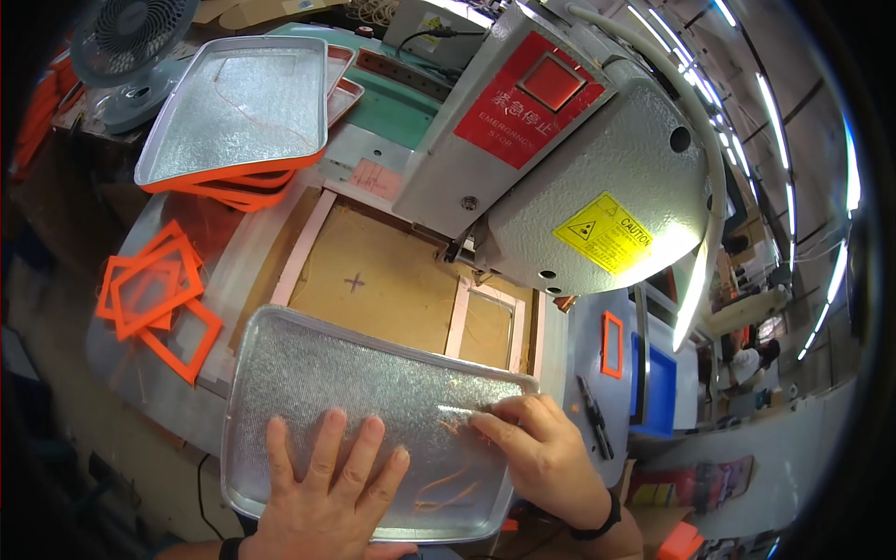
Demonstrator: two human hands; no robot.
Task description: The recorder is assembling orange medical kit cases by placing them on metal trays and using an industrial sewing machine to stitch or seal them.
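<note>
Metal tray: the silvery, rimmed tray lies nearest the person, its far edge overlapping the near part of the machine bed.
Left hand: the left hand lies spread over the tray's near left part, fingers apart, gripping nothing.
Right hand: the right hand has its fingers bent and bunched, tips down at the tray's right part; I cannot tell whether they pinch anything.
Threads: thin orange threads lie loose on the tray between the hands.
Machine bed: beyond the tray, a tan bed bears pink strips and a dark cross mark.
Machine head: a bulky grey head with a yellow warning label overhangs the bed's far right part, blocking the view behind it; a red button sits on its housing.
Left side: orange frames lie overlapped in a loose pile, just left of the bed.
Far left: a stack of orange-edged trays stands near a grey fan.
Right side: a single orange frame, a black pen and a blue bin lie beyond the right hand.
</note>
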